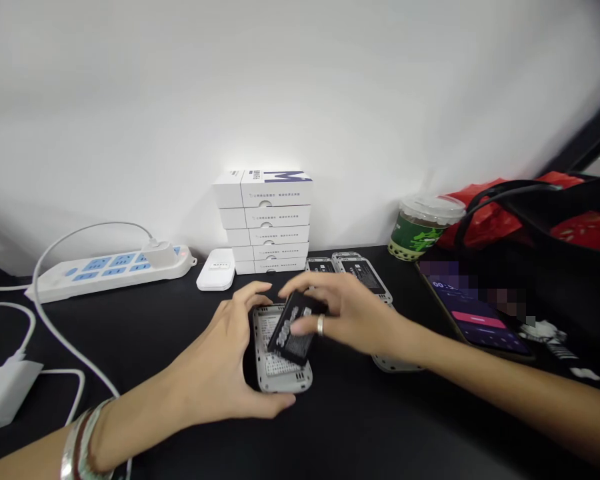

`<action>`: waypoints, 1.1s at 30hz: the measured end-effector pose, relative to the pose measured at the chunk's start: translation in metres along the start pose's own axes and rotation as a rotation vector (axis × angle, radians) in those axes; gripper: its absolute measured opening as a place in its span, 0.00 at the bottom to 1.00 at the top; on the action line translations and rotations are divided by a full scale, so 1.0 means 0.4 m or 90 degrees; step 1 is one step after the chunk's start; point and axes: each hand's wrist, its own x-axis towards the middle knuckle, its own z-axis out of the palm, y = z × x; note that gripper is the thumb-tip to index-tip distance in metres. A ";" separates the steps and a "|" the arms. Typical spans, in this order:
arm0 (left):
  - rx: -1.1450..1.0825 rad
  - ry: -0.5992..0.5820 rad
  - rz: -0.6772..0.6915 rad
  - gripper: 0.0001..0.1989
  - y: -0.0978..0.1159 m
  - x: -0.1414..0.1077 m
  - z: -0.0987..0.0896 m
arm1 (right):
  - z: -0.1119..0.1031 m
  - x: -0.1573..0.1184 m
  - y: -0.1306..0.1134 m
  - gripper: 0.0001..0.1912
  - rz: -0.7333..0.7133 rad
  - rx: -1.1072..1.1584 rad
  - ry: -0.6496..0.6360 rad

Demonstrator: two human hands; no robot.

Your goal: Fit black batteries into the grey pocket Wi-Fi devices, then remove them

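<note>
A black battery (295,330) is pinched in the right hand (345,313), tilted over the open back of a grey portable device (283,380). The left hand (215,353) cups that device on the black surface (360,420), the hands close together. More grey devices (365,277) lie just beyond, near a stack of white boxes (265,223), a power strip (105,272) and a lit phone (475,320).

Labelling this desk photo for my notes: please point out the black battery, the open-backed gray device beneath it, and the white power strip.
Black battery (300,340), head view, on its dark face.
Open-backed gray device (285,383), head view, on its lower edge.
White power strip (55,285), head view, on its left end.
</note>
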 end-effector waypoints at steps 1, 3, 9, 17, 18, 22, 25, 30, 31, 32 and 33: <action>0.023 0.001 -0.003 0.59 -0.012 0.004 -0.009 | -0.016 0.015 0.012 0.17 0.020 0.010 0.017; 0.081 -0.017 -0.013 0.55 -0.030 0.016 -0.034 | -0.046 0.044 0.034 0.20 0.054 -0.012 0.021; 0.194 -0.071 0.025 0.43 -0.067 0.061 -0.100 | -0.057 0.087 0.054 0.17 0.054 -0.153 -0.077; 0.200 -0.063 0.037 0.42 -0.102 0.076 -0.093 | -0.028 0.068 0.053 0.31 -0.008 -0.314 -0.148; 0.205 -0.063 0.038 0.41 -0.102 0.076 -0.093 | -0.026 0.070 0.058 0.29 -0.017 -0.328 -0.147; 0.222 -0.083 0.019 0.41 -0.093 0.079 -0.097 | -0.017 0.081 0.078 0.19 -0.040 -0.368 -0.137; 0.227 -0.088 0.006 0.41 -0.084 0.078 -0.103 | -0.027 0.072 0.077 0.16 -0.038 -0.391 -0.116; 0.230 -0.086 0.008 0.42 -0.068 0.063 -0.110 | -0.121 0.037 0.065 0.24 0.043 -0.457 -0.044; 0.227 -0.077 0.010 0.41 -0.063 0.060 -0.110 | -0.142 0.036 0.068 0.29 0.073 -0.472 -0.041; 0.223 -0.064 0.014 0.41 -0.057 0.057 -0.109 | -0.159 0.037 0.073 0.33 0.103 -0.484 -0.048; 0.219 -0.055 0.022 0.40 -0.049 0.053 -0.107 | -0.172 0.041 0.079 0.37 0.130 -0.493 -0.060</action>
